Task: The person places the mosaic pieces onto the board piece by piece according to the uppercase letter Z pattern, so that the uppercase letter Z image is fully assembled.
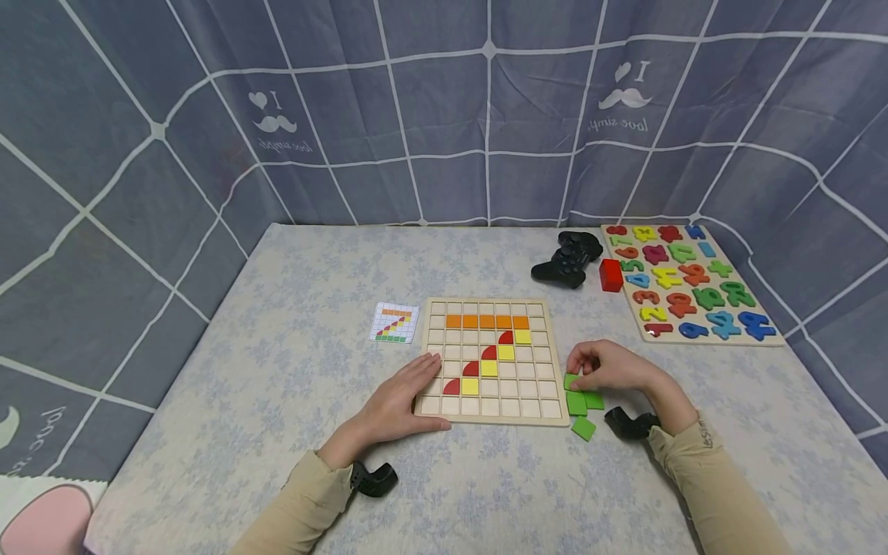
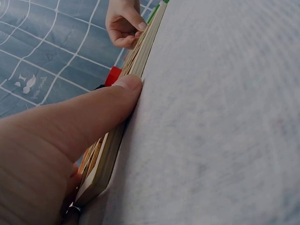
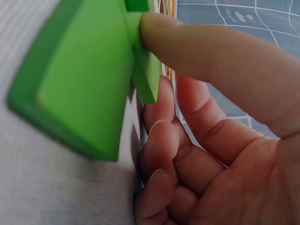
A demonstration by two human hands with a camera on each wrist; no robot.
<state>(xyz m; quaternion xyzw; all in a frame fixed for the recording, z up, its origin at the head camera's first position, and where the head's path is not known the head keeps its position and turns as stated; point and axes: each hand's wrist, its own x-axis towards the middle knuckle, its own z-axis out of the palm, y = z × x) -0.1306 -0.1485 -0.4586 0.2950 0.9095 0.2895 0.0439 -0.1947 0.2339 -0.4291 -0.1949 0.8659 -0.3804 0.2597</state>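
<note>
A wooden grid board [image 1: 527,388] lies flat, bearing a row of orange squares [image 1: 487,321] and a diagonal of red quarter-circles [image 1: 452,386] and yellow squares [image 1: 489,368]. At its front left corner my left hand [image 1: 397,401] rests with fingers extended along the left side; in the left wrist view, the thumb [image 2: 108,105] touches the front edge. Beside the board's right edge, my right hand [image 1: 616,366] pinches a green square tile [image 3: 149,77], tilted under the thumb, with the other fingers curled. More green tiles [image 1: 576,403] lie close by on the cloth.
Left of the board lies a pattern card [image 1: 394,322] showing coloured squares. Behind on the right are a black game controller [image 1: 569,260], a red block [image 1: 611,275] and a wooden number puzzle [image 1: 694,284]. A grid-patterned curtain [image 1: 444,116] surrounds the table's back and sides.
</note>
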